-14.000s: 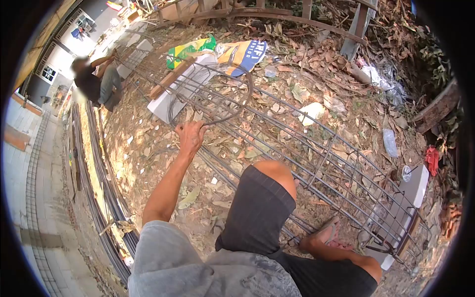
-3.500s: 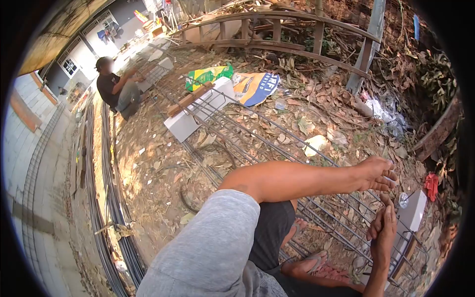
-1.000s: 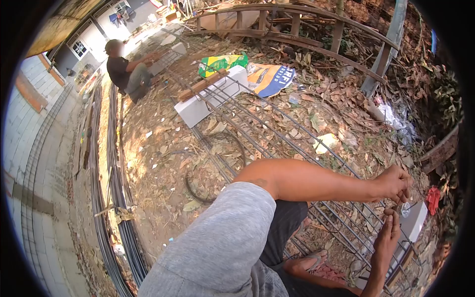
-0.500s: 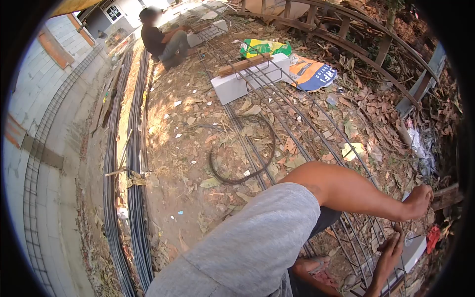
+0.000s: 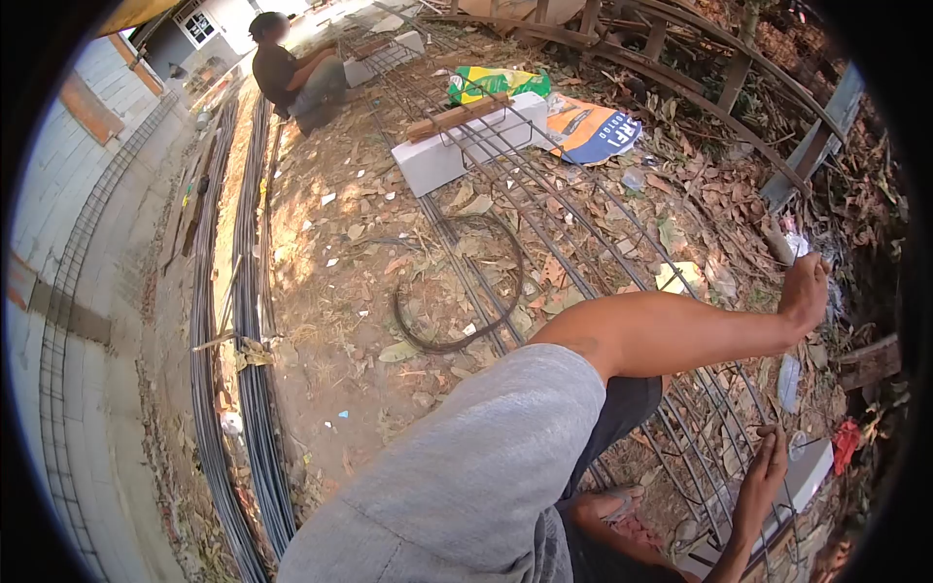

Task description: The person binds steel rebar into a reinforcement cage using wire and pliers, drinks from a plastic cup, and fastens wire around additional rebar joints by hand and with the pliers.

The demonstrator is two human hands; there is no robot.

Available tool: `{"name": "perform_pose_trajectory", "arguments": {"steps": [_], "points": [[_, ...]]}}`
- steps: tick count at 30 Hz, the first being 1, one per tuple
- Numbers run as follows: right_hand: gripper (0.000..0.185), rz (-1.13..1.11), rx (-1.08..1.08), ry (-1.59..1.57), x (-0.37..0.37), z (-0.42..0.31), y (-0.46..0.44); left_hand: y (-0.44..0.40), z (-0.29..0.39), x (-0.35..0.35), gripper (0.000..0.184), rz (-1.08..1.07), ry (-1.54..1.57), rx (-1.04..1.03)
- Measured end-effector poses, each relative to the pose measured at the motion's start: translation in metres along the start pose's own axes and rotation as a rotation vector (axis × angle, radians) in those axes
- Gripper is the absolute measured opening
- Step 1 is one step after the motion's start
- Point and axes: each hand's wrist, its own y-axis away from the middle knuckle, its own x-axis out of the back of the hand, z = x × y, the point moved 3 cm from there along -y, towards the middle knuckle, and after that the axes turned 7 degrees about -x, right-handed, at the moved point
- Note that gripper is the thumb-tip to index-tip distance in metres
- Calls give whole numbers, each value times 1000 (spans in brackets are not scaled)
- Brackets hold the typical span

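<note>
My left hand (image 5: 805, 294) is raised at the right, its fingers curled together; anything between them is too small to make out. Below it, my right hand (image 5: 760, 486) has its fingers pressed together above the near end of a long steel rebar cage (image 5: 580, 282). Whether it holds something thin is unclear. A white block (image 5: 814, 476) lies under the cage near my right hand. Farther along, another white block (image 5: 428, 167) supports the cage, with a wooden strip (image 5: 457, 119) on top. A loop of dark wire (image 5: 521, 267) lies on the ground beside the cage.
Another person (image 5: 296, 73) crouches at the cage's far end. Bundled steel bars (image 5: 255, 428) run along the left. Green-yellow (image 5: 496, 83) and orange-blue sacks (image 5: 593, 133) lie beyond the cage. A curved wooden frame (image 5: 671, 73) stands behind; leaf litter covers the ground.
My left hand has risen away from my right hand, after both were close together. The wire loop, earlier in my left hand, now lies on the ground. The view has shifted.
</note>
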Motion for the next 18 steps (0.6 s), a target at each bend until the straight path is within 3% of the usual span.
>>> {"name": "perform_pose_trajectory", "arguments": {"steps": [1,2,5,6,8,13,14,16,18], "points": [[30,-40,-17,3,-1,-8,-1,-2,-2,2,21,6,-35,-1],[30,-274,-308,-65,7,-37,3,-6,2,5,21,10,-30,-41],[30,-404,-279,-28,3,-29,7,-25,17,25,21,24,-44,-127],[31,-264,-113,138,-2,-9,6,-35,24,39,21,35,-64,-128],[33,-135,-20,24,-2,-1,-2,-48,12,44,22,95,-113,-159],[37,-369,-386,-200,6,-15,8,-54,14,46,23,146,-96,-158],[37,-274,-304,-153,7,-6,5,-58,28,58,24,106,-108,-203],[39,-88,-145,-48,8,21,-1,-66,31,69,25,126,-22,-36],[39,-52,-55,-54,12,11,1,-71,22,72,26,159,7,50]]}}
